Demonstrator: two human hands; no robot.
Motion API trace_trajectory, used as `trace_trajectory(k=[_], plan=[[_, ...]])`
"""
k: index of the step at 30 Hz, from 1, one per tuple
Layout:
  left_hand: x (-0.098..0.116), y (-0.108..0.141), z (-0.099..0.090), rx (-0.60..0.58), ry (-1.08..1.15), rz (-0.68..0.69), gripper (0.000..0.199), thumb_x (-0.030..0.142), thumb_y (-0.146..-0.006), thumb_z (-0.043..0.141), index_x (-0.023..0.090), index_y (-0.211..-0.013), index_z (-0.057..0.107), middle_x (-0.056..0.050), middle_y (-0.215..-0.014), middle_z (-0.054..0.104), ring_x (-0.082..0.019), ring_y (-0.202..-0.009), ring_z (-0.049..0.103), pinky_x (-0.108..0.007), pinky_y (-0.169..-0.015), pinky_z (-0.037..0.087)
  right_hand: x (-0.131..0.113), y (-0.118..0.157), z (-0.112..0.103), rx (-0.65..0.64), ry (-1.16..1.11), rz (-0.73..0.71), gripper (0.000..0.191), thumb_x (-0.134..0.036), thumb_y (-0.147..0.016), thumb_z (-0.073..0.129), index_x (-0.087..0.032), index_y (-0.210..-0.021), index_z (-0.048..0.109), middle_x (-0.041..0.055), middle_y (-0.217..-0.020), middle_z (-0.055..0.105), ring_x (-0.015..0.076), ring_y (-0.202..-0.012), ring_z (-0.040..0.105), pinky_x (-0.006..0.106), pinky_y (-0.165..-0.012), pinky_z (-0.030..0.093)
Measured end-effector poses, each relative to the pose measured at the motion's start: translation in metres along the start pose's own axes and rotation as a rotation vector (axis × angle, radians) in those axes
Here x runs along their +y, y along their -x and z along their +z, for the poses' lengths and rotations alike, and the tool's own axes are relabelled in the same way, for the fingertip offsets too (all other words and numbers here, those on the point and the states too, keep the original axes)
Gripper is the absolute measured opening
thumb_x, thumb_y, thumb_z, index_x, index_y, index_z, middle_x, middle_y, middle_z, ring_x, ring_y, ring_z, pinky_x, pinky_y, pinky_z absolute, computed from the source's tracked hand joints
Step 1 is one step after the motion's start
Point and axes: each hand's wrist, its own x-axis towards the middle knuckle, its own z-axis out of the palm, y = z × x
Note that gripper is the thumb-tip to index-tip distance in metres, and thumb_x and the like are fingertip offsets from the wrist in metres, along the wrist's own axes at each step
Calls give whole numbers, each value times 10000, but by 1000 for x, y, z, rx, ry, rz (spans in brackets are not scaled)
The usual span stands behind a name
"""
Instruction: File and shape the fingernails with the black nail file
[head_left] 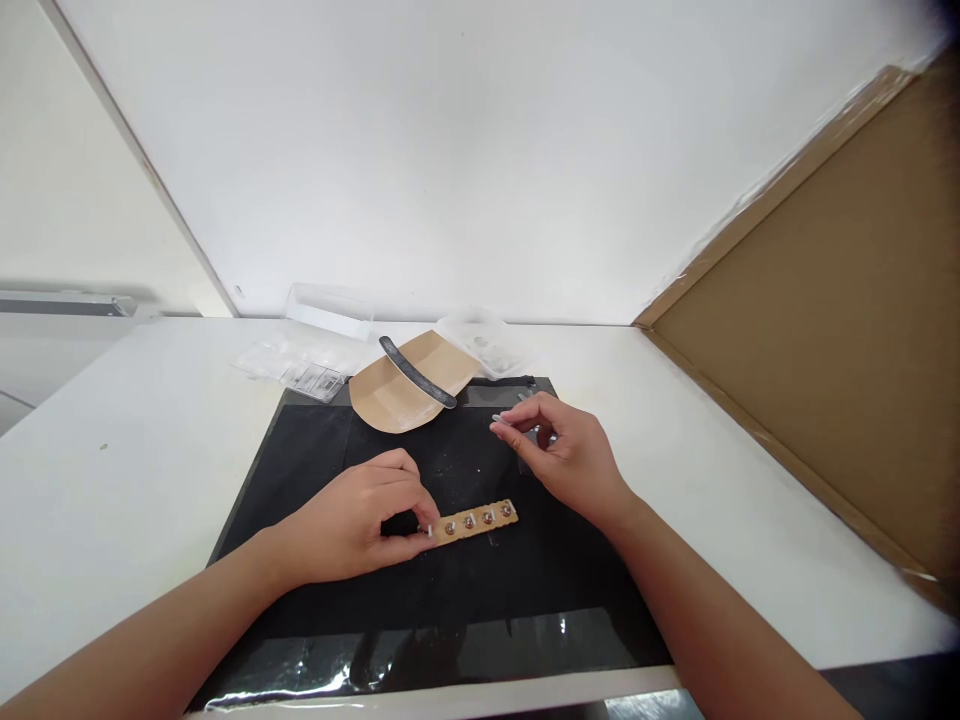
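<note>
My left hand (375, 515) is closed in a pinch at the left end of a narrow tan strip (478, 523), which lies on the black mat (300, 470). Several shiny, round, copper-coloured pieces (469, 522) sit in a row along the strip. A tiny whitish piece (430, 531) shows at the left fingertips. Above the mat, to the right and farther back, my right hand (566, 450) pinches a small, pale, translucent piece (498, 420) between thumb and fingers. Its exact kind is too small to make out.
A curved dark nail file (417, 372) lies across a tan backing sheet (375, 395) at the mat's back edge. Clear plastic packets (300, 360) and a clear box (326, 312) are behind. A cardboard panel (825, 330) stands at the right; a white wall (450, 150) closes the back.
</note>
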Motion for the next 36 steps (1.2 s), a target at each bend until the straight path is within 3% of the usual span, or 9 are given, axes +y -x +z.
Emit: trace_trajectory(k=[8,17,25,30,36], plan=[[-3,1,1,-17,20,-20,69,268,-941,720,220,-990,714,-5,-916,737,-161,-906,584,-274,-771,495,-1,0,-1,-3,35,-37,197,-433,-924,725,-237,-909,711,10,-891,751,121,-588,565,283,-571,464],[-2,2,3,-7,-13,-30,76,286,-950,715,218,-975,692,-4,-913,727,-167,-908,575,-283,-768,483,-1,0,-1,-1,3,-95,155,-380,-922,740,-230,-901,705,16,-888,735,125,-617,564,279,-570,454],[4,2,2,70,-58,38,206,320,-914,751,199,-1059,667,-40,-950,696,-184,-908,588,-331,-828,505,-23,8,6,-43,-199,-357,76,-228,-897,775,-209,-889,702,22,-869,702,126,-739,640,243,-578,484],[8,0,3,176,9,-52,118,220,-962,659,216,-1079,672,-39,-974,692,-164,-909,601,-273,-748,517,-40,17,15,-87,-307,-490,107,-181,-868,805,-181,-874,698,30,-884,708,105,-758,668,220,-662,532],[13,1,6,223,171,-102,146,200,-992,615,244,-1105,698,-24,-963,698,-137,-860,625,-235,-697,515,-46,23,23,-93,-229,-615,116,-176,-877,787,-183,-831,680,8,-860,722,74,-669,614,211,-617,452]])
